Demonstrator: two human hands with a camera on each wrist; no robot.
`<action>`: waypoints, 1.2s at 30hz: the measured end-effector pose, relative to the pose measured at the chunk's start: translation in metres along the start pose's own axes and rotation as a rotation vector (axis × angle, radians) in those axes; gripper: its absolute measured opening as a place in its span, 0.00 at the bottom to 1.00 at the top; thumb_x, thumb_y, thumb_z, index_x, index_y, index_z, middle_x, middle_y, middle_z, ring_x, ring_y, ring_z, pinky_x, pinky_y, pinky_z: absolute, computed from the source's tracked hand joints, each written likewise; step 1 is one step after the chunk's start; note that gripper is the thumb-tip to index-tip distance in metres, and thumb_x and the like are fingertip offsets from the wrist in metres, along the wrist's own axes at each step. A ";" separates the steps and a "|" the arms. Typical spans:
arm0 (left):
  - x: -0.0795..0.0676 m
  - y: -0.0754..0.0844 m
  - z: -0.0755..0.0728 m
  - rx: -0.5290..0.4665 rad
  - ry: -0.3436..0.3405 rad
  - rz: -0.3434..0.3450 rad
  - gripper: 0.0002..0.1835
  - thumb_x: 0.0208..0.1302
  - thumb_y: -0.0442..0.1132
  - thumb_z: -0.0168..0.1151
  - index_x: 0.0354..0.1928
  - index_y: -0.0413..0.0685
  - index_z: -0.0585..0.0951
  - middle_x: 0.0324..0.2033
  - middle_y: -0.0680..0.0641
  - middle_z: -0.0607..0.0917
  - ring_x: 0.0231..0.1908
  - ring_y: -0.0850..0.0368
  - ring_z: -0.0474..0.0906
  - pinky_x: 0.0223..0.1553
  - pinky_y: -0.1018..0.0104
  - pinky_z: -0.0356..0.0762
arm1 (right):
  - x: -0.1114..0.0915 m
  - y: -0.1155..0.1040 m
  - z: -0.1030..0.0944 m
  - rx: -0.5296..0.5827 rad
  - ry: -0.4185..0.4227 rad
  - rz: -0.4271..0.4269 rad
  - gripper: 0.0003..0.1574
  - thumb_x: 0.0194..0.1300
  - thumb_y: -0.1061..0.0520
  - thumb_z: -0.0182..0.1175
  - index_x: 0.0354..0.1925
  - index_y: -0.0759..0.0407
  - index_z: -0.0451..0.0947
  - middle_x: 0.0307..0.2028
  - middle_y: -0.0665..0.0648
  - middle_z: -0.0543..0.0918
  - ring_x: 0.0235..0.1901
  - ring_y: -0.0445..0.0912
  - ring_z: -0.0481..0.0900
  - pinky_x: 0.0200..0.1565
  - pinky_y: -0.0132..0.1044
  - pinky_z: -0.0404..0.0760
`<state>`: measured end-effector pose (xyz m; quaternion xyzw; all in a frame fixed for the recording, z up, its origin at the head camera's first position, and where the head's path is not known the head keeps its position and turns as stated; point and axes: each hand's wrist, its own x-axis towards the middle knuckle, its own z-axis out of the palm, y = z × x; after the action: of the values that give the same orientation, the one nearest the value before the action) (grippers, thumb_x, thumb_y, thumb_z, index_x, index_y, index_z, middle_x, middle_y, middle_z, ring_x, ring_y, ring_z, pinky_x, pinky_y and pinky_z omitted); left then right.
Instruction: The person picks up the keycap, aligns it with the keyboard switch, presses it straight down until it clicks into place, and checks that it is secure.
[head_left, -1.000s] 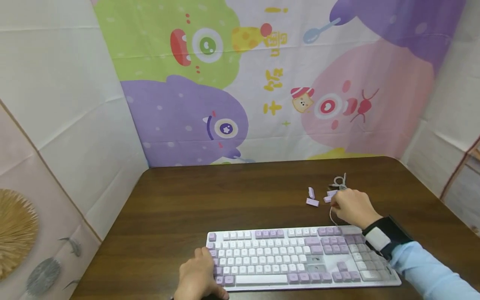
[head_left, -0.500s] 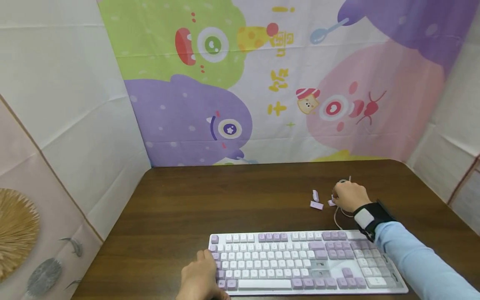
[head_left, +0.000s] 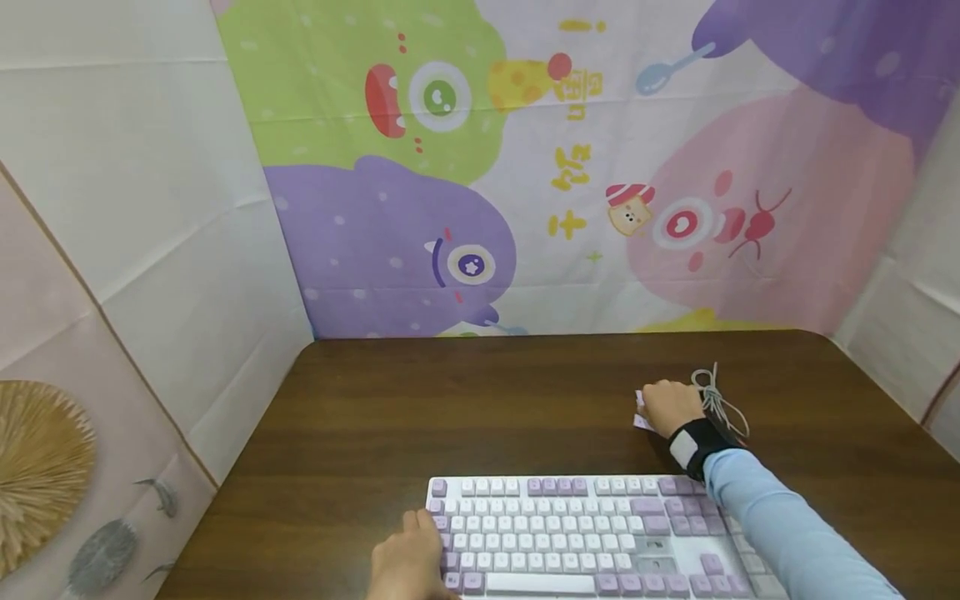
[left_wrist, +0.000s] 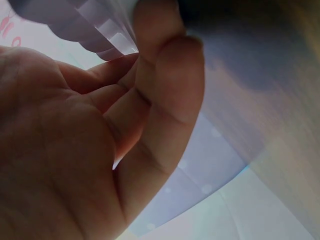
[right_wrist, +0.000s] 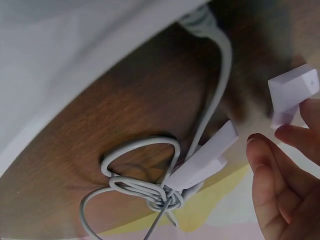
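A white and lilac keyboard (head_left: pixel 540 533) lies along the front of the table. My left hand (head_left: pixel 408 554) rests at its left edge, its bent fingers (left_wrist: pixel 177 80) touching the side in the left wrist view. Behind the keyboard, my right hand (head_left: pixel 672 406) is over loose lilac keycaps (head_left: pixel 642 422) and partly hides them. In the right wrist view my right fingers (right_wrist: pixel 265 155) are parted, one fingertip touching or very near a lilac keycap (right_wrist: pixel 292 87). Another long keycap (right_wrist: pixel 205 157) lies against the coiled cable.
A grey cable (head_left: pixel 716 393) lies bundled to the right of my right hand and runs to the keyboard's back. Two bare key sockets (head_left: pixel 658 555) show at the keyboard's right. A cartoon cloth (head_left: pixel 465 250) hangs behind the brown table (head_left: pixel 420 408).
My right hand moves from the keycaps by the cable leftward to the other loose keycaps, uncovering the cable. My left hand stays at the keyboard's edge. The head view shifts slightly.
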<state>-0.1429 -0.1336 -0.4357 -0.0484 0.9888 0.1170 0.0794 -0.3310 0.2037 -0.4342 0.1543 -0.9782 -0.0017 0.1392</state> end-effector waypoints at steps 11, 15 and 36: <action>-0.003 0.003 0.001 0.010 0.000 -0.016 0.46 0.17 0.45 0.82 0.44 0.34 0.68 0.33 0.43 0.71 0.28 0.43 0.76 0.30 0.49 0.75 | 0.001 -0.004 0.006 -0.043 0.068 -0.017 0.06 0.46 0.67 0.61 0.16 0.63 0.77 0.18 0.64 0.81 0.18 0.58 0.78 0.18 0.52 0.74; -0.002 0.001 0.007 0.012 0.037 -0.004 0.45 0.15 0.46 0.81 0.42 0.35 0.68 0.32 0.43 0.71 0.27 0.43 0.76 0.29 0.49 0.75 | 0.002 -0.004 0.011 -0.060 0.073 -0.054 0.07 0.43 0.67 0.64 0.16 0.61 0.76 0.18 0.63 0.81 0.17 0.57 0.78 0.18 0.51 0.74; 0.001 0.002 0.005 0.019 0.037 -0.021 0.42 0.19 0.42 0.80 0.42 0.35 0.68 0.31 0.43 0.70 0.28 0.43 0.77 0.30 0.49 0.75 | -0.001 -0.001 0.004 -0.016 0.064 -0.003 0.06 0.38 0.68 0.63 0.17 0.62 0.75 0.20 0.65 0.81 0.20 0.59 0.79 0.19 0.52 0.74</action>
<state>-0.1430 -0.1309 -0.4403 -0.0601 0.9906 0.1057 0.0626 -0.3304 0.2028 -0.4381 0.1547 -0.9730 -0.0050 0.1715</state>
